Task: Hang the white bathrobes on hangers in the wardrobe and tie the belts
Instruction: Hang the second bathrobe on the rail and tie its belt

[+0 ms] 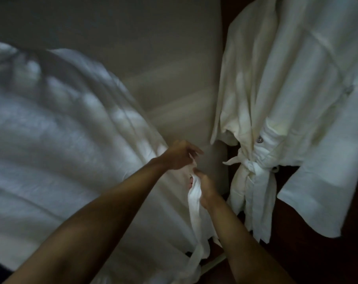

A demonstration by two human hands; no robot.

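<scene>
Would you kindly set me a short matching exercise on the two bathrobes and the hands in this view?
Things:
1. right bathrobe
2. left bathrobe
3. right hand
4. left hand

States:
a. grips a white belt
b. belt already knotted at the waist
c. above the other hand, fingers at the belt's top
d. spread wide, belt not yet tied

Pairs: 1-b, 2-d, 3-a, 4-c

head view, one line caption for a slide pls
Both hands work a white belt beside a bathrobe already tied.

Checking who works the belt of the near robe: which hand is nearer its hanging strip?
Right. The right hand grips the belt strip itself; the left hand is just above it, pinching the belt's upper end.
</scene>
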